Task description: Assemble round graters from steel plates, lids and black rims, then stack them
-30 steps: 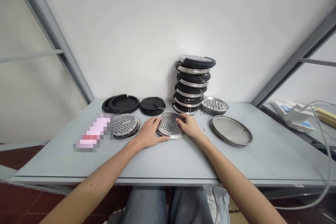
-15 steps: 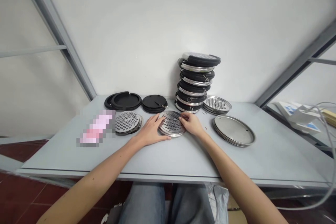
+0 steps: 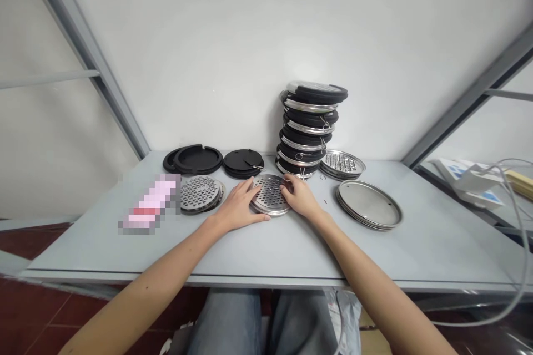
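Note:
A round metal grater point(image 3: 270, 195) with a perforated face lies on the table in front of me, on a shiny rimmed metal disc. My left hand point(image 3: 239, 202) holds it from the left, thumb along the near rim and fingers over the far left edge. My right hand point(image 3: 300, 194) is closed at the grater's right rim, fingertips pinched together; anything small between them is hidden. Left of my left hand, more grater discs point(image 3: 197, 192) are piled. Behind it lie flat black discs point(image 3: 242, 162), with a wire clip on top.
A tall stack of black and silver graters point(image 3: 308, 127) stands near the wall. Plain metal lids point(image 3: 370, 203) and more grater discs point(image 3: 342, 164) lie to the right, near a small wire ring point(image 3: 323, 177). Black rimmed trays point(image 3: 198, 158) and a blurred pink item point(image 3: 152, 202) are leftward.
The view has shifted slightly. My right hand's fingers have moved a little at the grater's right rim; my left hand keeps its hold.

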`<state>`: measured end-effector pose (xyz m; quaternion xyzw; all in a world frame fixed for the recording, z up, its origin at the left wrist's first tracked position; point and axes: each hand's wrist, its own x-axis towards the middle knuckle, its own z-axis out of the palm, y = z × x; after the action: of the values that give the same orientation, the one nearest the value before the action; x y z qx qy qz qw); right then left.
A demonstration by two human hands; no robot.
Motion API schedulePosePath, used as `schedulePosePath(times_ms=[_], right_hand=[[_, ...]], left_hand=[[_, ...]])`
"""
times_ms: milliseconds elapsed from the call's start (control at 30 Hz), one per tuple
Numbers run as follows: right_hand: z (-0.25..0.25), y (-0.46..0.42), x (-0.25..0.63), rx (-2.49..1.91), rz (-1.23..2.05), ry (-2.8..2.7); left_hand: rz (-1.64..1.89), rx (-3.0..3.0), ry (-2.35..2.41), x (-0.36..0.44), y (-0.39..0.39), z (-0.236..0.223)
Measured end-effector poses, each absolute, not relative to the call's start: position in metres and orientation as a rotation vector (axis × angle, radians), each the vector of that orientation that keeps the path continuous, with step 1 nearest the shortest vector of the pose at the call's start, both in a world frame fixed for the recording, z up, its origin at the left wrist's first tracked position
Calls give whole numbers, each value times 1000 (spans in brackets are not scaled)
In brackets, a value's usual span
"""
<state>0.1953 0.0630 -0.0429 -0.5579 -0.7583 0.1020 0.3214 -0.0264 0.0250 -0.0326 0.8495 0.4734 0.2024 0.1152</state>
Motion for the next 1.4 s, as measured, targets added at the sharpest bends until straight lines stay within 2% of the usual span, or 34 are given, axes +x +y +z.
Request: schedulePosePath(times_ms=[567, 733, 833, 967, 1100, 1267, 1400], right_hand=[[-44, 57, 189, -1443, 184, -2107], [-37, 59, 194, -1418, 299, -2064], [-25, 62, 206, -1379, 588, -1942], [-13, 63, 218, -1194, 909, -1675], [-15, 60, 213, -1032, 807, -1699], [-14, 54, 206, -1005, 564, -1681], [-4, 50, 211, -906, 622, -1670]], left_hand=[[325, 2624, 1239, -26, 17, -29], [543, 2703, 1222, -24, 22, -31], [851, 2660, 1183, -21, 25, -31], [1219, 2244, 1265, -23, 30, -27], [1321, 1961, 1329, -29, 33, -23], [1309, 2082, 1110, -31, 30, -17], [1277, 2017, 1061, -27, 28, -19]])
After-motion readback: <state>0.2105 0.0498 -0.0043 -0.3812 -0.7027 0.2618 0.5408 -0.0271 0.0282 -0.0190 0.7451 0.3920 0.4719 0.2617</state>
